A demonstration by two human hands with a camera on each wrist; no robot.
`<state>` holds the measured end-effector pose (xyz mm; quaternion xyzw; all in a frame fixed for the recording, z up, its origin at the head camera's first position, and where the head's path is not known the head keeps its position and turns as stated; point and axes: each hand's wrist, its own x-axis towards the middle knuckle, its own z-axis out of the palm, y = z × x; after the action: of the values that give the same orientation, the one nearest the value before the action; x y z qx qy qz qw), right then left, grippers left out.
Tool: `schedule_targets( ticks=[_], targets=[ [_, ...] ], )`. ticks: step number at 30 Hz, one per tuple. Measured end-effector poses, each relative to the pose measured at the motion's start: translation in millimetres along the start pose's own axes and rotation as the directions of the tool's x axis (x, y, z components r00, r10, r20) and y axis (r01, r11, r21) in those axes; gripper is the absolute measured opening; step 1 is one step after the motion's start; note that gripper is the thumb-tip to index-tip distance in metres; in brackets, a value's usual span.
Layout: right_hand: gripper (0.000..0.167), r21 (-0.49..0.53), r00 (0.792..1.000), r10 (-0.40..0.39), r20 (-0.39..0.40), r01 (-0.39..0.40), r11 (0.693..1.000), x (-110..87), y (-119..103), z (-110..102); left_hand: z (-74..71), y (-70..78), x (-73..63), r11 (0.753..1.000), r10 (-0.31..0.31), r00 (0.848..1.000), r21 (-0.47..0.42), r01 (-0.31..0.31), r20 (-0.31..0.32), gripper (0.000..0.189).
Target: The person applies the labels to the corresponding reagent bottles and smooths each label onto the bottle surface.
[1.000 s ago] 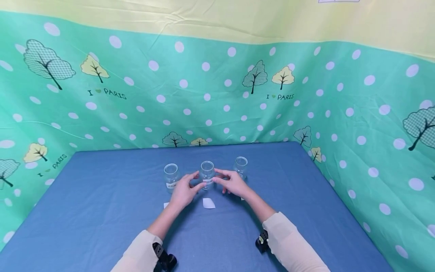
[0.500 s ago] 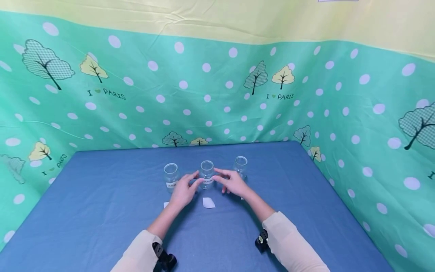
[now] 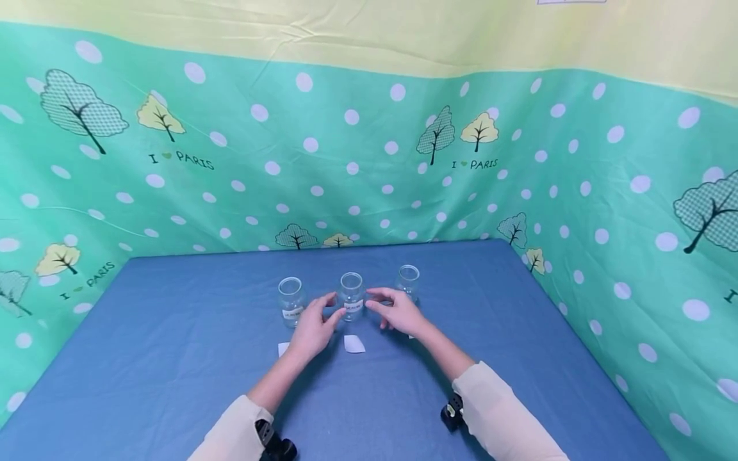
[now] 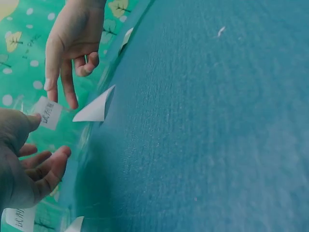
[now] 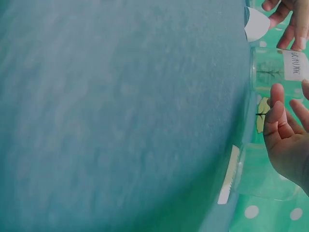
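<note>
A clear glass jar (image 3: 352, 286) with a white label (image 4: 49, 113) stands upright on the table between both hands. My left hand (image 3: 312, 328) is at its left side, the thumb tip overlapping the label's edge and the other fingers loosely bent. On the other side, my right hand (image 3: 399, 312) has relaxed fingers, with a small gap to the glass in the head view. Another labelled jar (image 3: 291, 296) stands just beyond the left hand. A third jar (image 3: 409, 279) is partly hidden behind the right hand.
In front of the middle jar lies a small white paper piece (image 3: 354, 344) with a raised edge. Similar paper (image 3: 283, 349) shows by the left forearm, and a sliver of paper (image 3: 411, 337) by the right wrist. Patterned green cloth (image 3: 352, 141) hangs behind the blue table (image 3: 173, 358).
My right hand has drawn slightly away to the right from the middle jar. The left hand barely moves, and all three jars keep their places.
</note>
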<state>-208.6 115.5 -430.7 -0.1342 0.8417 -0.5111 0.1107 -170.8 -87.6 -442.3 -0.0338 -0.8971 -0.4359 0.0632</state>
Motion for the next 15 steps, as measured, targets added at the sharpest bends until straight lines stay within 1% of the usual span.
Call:
schedule_targets(
  ticks=[1, 4, 9, 13, 15],
  targets=[
    [0.04, -0.008, 1.0, -0.001, -0.007, 0.001, 1.0, 1.0, 4, -1, -1.2, 1.2, -1.7, 1.0, -0.002, 1.0, 0.004, 0.002, 0.003, 0.049],
    [0.037, -0.033, 1.0, -0.027, -0.007, 0.027, 0.999, -2.3, 3, -7, -3.2, 3.6, -6.2, 1.0, -0.005, 1.0, 0.022, 0.005, 0.004, 0.049],
    [0.031, -0.087, 0.999, -0.049, 0.008, 0.05, 0.995, -10.3, 3, -21, -4.8, 9.8, -13.9, 0.998, 0.014, 1.0, 0.065, -0.014, 0.003, 0.041],
    [0.029, -0.128, 0.998, -0.054, 0.038, 0.059, 0.99, -16.6, 4, -31, -2.6, 16.8, -18.2, 0.998, 0.01, 1.0, 0.059, -0.011, 0.019, 0.033],
    [0.029, -0.131, 0.997, -0.063, 0.055, 0.069, 0.989, -19.3, 6, -37, 0.3, 20.7, -19.5, 0.999, 0.021, 0.999, 0.048, -0.023, 0.037, 0.031]
  ],
)
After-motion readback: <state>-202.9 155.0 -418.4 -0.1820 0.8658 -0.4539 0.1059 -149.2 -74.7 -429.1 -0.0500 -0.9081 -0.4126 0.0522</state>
